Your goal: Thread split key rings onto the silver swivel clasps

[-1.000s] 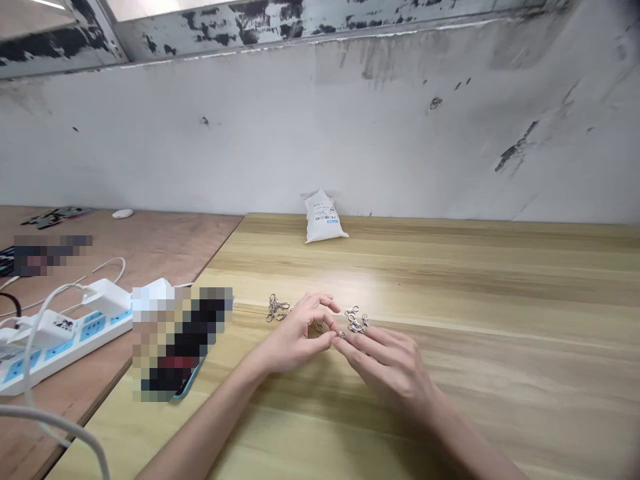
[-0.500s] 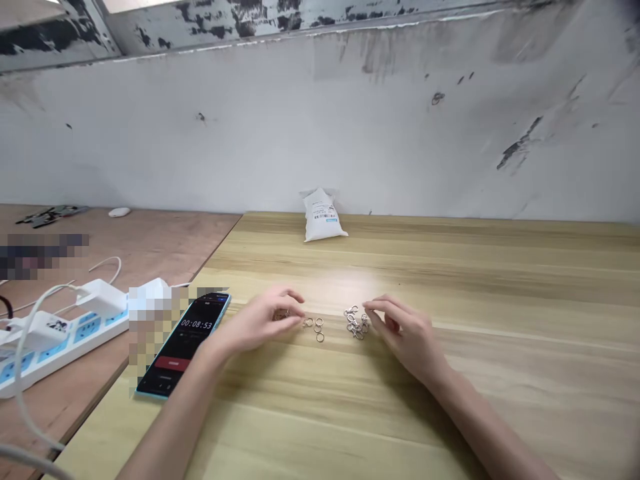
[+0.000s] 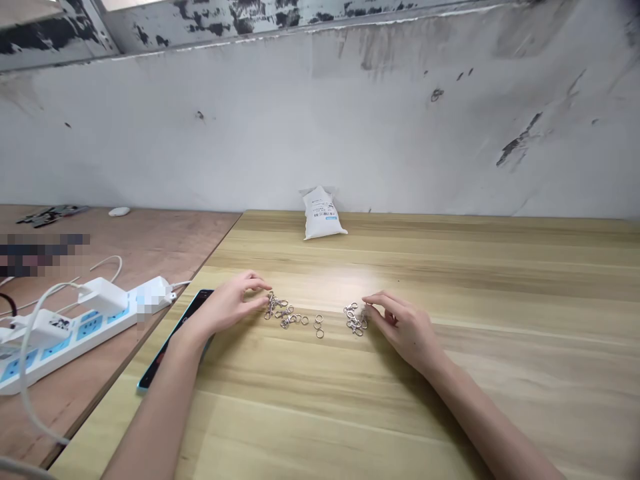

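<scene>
My left hand [image 3: 227,308] rests on the light wooden table [image 3: 450,373], fingers loosely apart, with the tips just touching a small cluster of silver clasps with rings attached [image 3: 280,310]. Two loose split rings [image 3: 319,325] lie a little to the right of that cluster. My right hand [image 3: 405,325] lies beside a small pile of silver lobster clasps [image 3: 354,319]. Its thumb and forefinger are pinched together on a clasp at the pile's right edge.
A phone [image 3: 170,343] lies partly under my left forearm near the table's left edge. A white power strip with plugs and cables [image 3: 65,327] sits on the brown table to the left. A small white bag [image 3: 323,215] stands against the wall.
My hands have parted: the left moved left and set a clasp with ring down by the left cluster, the right drew back to the clasp pile. My left forearm now covers the phone.
</scene>
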Available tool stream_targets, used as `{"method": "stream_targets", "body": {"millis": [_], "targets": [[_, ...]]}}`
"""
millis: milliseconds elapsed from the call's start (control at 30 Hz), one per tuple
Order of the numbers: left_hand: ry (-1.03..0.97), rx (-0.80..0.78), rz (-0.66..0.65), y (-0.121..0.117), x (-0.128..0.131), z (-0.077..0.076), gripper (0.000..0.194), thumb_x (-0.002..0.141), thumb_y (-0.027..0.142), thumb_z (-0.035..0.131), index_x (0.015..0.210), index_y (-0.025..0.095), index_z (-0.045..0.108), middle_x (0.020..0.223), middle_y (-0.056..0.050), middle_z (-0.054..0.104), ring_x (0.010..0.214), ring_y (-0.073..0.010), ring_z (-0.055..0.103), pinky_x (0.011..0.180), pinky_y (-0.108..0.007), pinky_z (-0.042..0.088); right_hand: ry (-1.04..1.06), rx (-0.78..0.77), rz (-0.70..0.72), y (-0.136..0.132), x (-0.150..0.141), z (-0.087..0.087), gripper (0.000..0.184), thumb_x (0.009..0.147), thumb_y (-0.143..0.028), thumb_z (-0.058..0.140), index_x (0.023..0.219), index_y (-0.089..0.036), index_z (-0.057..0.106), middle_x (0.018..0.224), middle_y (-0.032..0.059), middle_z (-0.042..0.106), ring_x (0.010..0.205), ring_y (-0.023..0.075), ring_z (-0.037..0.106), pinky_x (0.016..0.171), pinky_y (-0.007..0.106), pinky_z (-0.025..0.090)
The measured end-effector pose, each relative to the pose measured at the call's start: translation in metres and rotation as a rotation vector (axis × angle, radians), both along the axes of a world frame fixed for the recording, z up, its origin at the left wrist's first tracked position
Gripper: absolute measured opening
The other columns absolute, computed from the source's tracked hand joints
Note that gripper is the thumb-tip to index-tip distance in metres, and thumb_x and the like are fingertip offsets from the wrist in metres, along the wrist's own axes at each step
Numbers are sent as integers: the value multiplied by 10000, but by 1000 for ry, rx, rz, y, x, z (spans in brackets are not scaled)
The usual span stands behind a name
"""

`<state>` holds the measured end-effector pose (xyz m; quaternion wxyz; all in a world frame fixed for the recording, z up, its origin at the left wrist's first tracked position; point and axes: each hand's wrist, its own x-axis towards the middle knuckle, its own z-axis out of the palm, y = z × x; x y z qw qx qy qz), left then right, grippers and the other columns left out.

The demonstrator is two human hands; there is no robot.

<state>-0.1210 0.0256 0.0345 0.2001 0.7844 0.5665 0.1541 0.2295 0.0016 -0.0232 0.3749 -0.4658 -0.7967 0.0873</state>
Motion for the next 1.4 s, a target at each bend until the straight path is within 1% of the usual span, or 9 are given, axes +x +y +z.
{"method": "stream_targets", "body": {"millis": [267,400,500,567,667,800,1033,1267,1400], "targets": [[58,-22,-54,0,13,1,295,902,431,513,931,246,741,1035,-51,648,918,-218,622,841,-321,470,-108,-52,65,1,4,-2,227,960,-214,452,997,-225,676,1011,32,703,543,99,582,526,229,437],[56,9,-78,0,16,-1,274,906,407,518,884,248,741,1007,-45,655,923,-215,613,850,-320,465,-166,29,21,-3,-1,4,234,920,-168,459,988,-205,680,1068,81,663,623,126,608,525,246,439],[21,26,-73,0,17,0,271,902,404,522,864,237,732,1018,-48,653,936,-220,607,860,-328,468,-221,107,79,-14,-23,10,221,934,-198,476,1031,-196,675,1175,140,624,969,236,629,748,350,520],[-5,25,-68,-1,17,1,272,899,412,524,892,233,730,1048,-52,644,944,-220,609,874,-334,470,-303,75,147,-22,-41,12,261,956,-289,504,1172,-224,635,1332,155,553,1188,292,542,948,471,470],[-34,-7,-90,-2,16,1,292,893,428,528,982,236,730,1089,-62,634,968,-224,612,892,-340,476,-386,36,228,-29,-61,11,415,970,-405,485,1349,-240,519,1492,162,414,1360,324,397,1085,565,343],[-31,-47,-125,-2,17,1,283,866,424,563,997,239,732,1102,-70,635,1015,-242,607,918,-352,473,-398,9,233,-31,-64,7,411,990,-399,437,1361,-236,506,1527,159,372,1397,320,357,1115,582,296],[-48,-26,-114,-1,18,0,216,882,376,563,885,235,728,1012,-40,650,926,-212,622,838,-323,472,-392,24,207,-33,-60,10,277,981,-327,466,1183,-210,615,1419,157,501,1363,299,402,1121,551,299],[-98,-20,-71,-2,19,8,207,851,400,602,804,211,673,990,-35,659,949,-217,614,872,-340,456,-397,30,262,-33,-68,11,389,998,-379,419,1356,-248,497,1501,140,411,1380,292,378,1113,559,304],[-176,0,-14,-5,23,16,217,837,409,623,781,203,663,1039,-38,656,995,-217,613,921,-350,451,-379,36,247,-33,-65,11,259,987,-326,443,1149,-211,609,1408,140,505,1348,284,409,1110,538,308]]}}
